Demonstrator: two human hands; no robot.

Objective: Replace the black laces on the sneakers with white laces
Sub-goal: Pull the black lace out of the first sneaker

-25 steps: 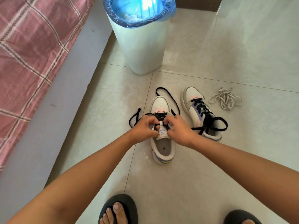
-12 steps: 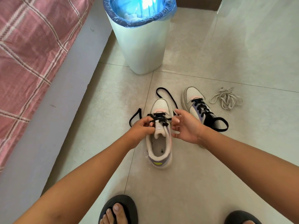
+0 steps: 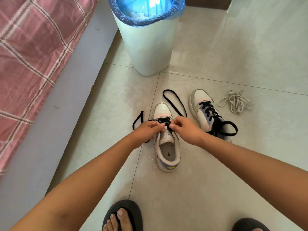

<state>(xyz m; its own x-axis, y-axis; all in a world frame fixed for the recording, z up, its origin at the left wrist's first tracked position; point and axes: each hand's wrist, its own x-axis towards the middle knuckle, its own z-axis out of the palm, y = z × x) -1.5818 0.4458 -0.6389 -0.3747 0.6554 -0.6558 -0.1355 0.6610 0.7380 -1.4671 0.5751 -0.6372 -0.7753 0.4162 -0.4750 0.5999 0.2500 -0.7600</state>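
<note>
Pale glossy floor tiles [image 3: 216,189] fill most of the view, with a bed covered in a pink plaid sheet [image 3: 33,55] along the left edge and a white trash bin [image 3: 150,52] lined with a blue plastic bag standing at the top centre. Two sneakers lie on the tiles with their toes pointing away from the person. The near sneaker [image 3: 167,152] sits in the middle, its heel opening facing the camera and its tongue label showing; the black lace [image 3: 173,100] is threaded only through the eyelets near the toe, with one loose loop trailing on the floor beyond the toe and another to the left of the shoe. The left hand [image 3: 146,130] and the right hand [image 3: 186,129] meet over the tongue, each with fingertips pinched on the black lace at the lowest remaining crossing. The second sneaker [image 3: 205,114] lies just to the right, fully laced in black with its ends spread loose. A tangled bundle of white laces [image 3: 236,102] rests on the tiles to the right of it, apart from both shoes. Two feet in dark sandals [image 3: 123,214] show at the bottom edge.
</note>
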